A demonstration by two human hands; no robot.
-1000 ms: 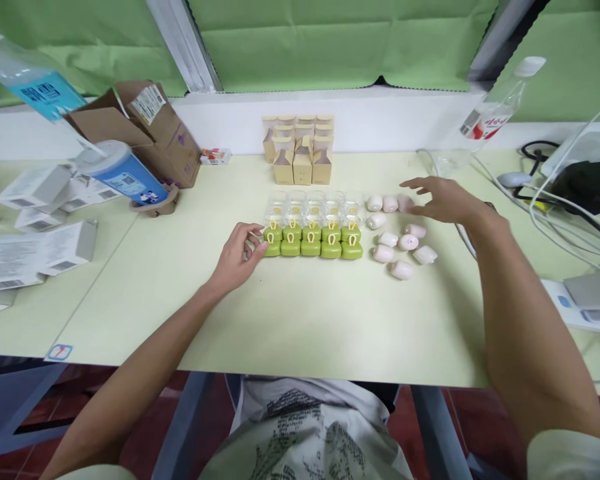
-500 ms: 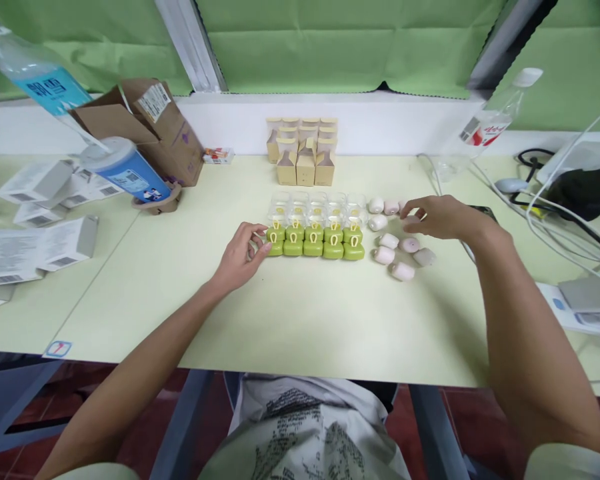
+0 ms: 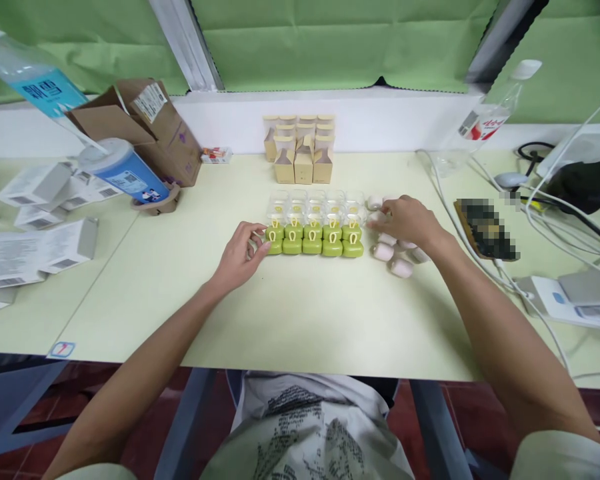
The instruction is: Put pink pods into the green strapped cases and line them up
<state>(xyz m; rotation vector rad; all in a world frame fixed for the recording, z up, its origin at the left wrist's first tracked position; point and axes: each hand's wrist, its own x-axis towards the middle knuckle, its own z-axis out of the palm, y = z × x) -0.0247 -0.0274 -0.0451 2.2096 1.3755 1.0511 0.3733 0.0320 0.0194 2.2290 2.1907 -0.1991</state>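
Two rows of green pieces with yellow loops (image 3: 312,246) stand at the middle of the table, with rows of clear plastic cups (image 3: 315,201) directly behind them. My left hand (image 3: 243,252) rests at the left end of the green rows, thumb and fingers curved and apart, touching the end piece and holding nothing. Right of the rows lies a loose group of pale pink rounded pieces (image 3: 402,268). Over the back of this group is my right hand (image 3: 409,219), fingers bent down; its fingertips and anything between them are too hidden to make out.
Small open beige boxes (image 3: 304,169) stand against the wall. On the left are white boxes (image 3: 70,243), a blue cup (image 3: 130,175) and a brown carton (image 3: 175,143). A phone (image 3: 486,229), white cables and a clear bottle (image 3: 485,123) are on the right.
My right hand has moved left, nearer the clear cups, and now covers part of the pink group. The phone has come into fuller view. My left hand stays in place.
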